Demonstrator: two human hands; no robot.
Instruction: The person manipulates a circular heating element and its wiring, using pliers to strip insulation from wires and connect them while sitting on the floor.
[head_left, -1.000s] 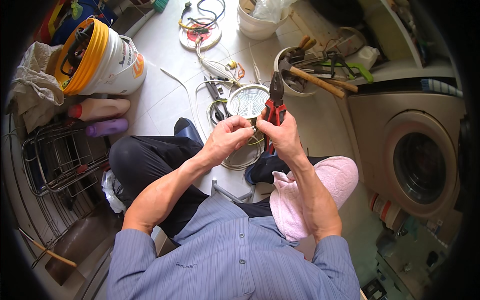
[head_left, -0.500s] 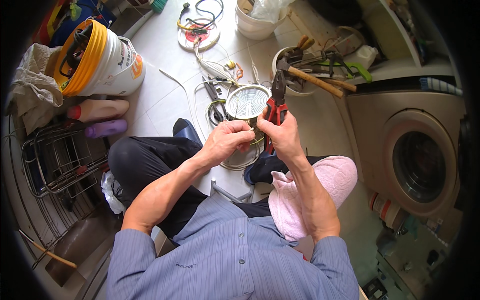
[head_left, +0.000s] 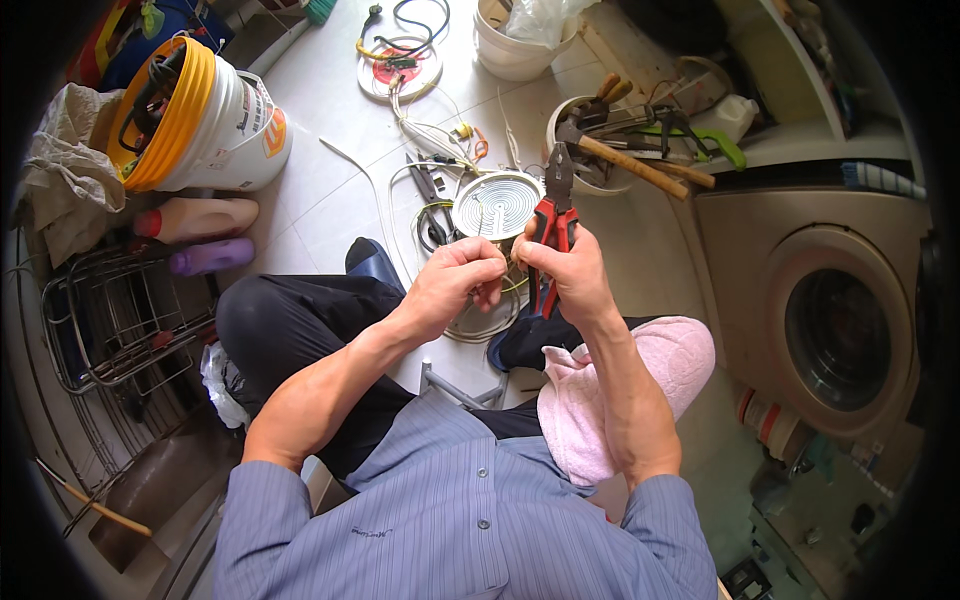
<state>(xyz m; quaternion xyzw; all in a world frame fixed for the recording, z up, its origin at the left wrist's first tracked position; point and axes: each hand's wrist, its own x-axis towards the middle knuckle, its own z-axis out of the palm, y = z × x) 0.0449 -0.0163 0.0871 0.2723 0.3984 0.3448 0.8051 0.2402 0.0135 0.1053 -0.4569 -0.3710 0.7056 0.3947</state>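
In front of me my right hand (head_left: 572, 275) is closed around combination pliers (head_left: 557, 185) with red and black handles. Their jaws point away from me, and the handles run down past the palm. Close beside it, my left hand (head_left: 452, 288) pinches thumb against forefinger; whatever is between these fingertips is too small to make out. The two hands are nearly touching. Just beyond them a round white disc with concentric rings (head_left: 497, 205) stands near the floor, partly hidden by the hands. Thin wires and a coiled pale cable (head_left: 482, 325) show around and below the fingers.
White cables (head_left: 430, 132) trail from a flat reel (head_left: 398, 72) on the tiles. A tool bucket (head_left: 560, 115) holds hammers at right, near a washing machine (head_left: 835, 310). At left are a yellow-rimmed bucket (head_left: 235, 135), two bottles (head_left: 212, 257) and a wire rack (head_left: 120, 330). A pink towel (head_left: 580, 415) covers my right knee.
My left hand has shifted slightly and its fingertips have turned a little. The pliers have moved slightly with my right hand, which still grips them.
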